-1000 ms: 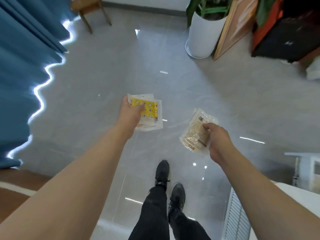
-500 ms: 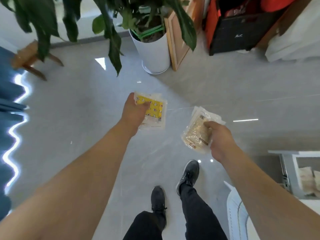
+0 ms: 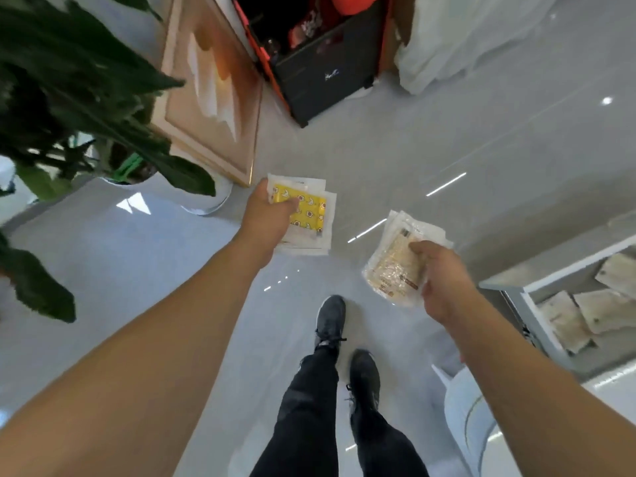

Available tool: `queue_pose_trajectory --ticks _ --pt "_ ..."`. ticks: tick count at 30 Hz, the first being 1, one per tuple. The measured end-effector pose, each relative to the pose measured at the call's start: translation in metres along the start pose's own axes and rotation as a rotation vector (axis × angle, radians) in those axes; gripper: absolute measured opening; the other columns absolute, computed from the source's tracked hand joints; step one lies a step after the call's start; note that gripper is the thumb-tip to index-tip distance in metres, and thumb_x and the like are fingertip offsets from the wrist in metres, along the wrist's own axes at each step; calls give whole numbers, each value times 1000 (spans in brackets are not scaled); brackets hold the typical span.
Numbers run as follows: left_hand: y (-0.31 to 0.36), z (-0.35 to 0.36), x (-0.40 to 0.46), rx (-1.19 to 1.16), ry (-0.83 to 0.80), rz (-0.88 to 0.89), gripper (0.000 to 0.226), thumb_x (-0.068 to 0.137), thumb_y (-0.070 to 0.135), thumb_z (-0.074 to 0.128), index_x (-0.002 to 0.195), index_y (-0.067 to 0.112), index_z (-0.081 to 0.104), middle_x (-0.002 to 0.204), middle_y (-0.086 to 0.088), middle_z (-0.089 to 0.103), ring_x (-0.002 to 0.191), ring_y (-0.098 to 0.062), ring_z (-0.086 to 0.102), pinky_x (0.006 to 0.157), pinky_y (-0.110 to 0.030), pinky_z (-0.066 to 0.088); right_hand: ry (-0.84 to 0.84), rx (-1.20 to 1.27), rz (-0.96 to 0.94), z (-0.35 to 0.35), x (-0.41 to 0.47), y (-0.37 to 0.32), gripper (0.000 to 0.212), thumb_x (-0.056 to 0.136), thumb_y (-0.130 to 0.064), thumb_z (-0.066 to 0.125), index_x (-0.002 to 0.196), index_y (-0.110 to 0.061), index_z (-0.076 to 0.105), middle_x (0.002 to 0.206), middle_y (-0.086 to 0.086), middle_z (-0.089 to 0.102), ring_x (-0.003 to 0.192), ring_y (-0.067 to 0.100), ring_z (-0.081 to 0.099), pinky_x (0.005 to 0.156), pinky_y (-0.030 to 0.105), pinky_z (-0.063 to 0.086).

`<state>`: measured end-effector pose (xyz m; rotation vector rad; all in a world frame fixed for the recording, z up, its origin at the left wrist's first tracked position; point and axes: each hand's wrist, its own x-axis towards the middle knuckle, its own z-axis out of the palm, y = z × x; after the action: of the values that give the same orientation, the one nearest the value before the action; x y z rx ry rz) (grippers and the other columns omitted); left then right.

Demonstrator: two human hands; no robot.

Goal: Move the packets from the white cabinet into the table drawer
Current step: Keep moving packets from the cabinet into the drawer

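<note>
drawer (image 3: 581, 315) nearer, grey floor (image 3: 395, 160)

Yellow packets (image 3: 307, 210): small stack, clear-edged wrappers, top one yellow with small printed figures; held flat in left hand (image 3: 266, 218), above floor.
Beige packets (image 3: 395, 259): stack of clear crinkled wrappers, pale tan contents, brown label strip; tilted, gripped by right hand (image 3: 444, 278).
Drawer (image 3: 537, 304): open at right edge, white rim, several pale beige packets lying inside.
</note>
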<state>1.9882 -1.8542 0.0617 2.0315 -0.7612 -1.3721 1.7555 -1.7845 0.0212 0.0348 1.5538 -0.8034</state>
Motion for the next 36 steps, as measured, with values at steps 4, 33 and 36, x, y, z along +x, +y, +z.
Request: queue_pose_trajectory --ticks 4,33,36 --pt "31 57 41 68 -116 10 25 93 11 61 111 26 54 106 4 67 93 -15 66 77 -33 56 74 120 18 -13 33 -30 39 85 -14 63 123 -15 58 99 6 69 78 23 67 59 32 54" --pt "126 572 91 657 -1002 167 23 90 9 67 109 20 62 104 -1 73 87 -14 72 67 -27 58 666 1014 129 -254 191 -147 41 79 -21 67 120 -20 62 109 4 72 97 28 69 70 43 58" --pt "133 612 97 694 -1088 191 25 89 9 69 111 17 62 103 -2 73 87 -15 72 71 -31 59 776 1111 122 -253 209 -160 38 80 -19 67 118 -18 61 108 4 70 97 27 68 69 37 56"
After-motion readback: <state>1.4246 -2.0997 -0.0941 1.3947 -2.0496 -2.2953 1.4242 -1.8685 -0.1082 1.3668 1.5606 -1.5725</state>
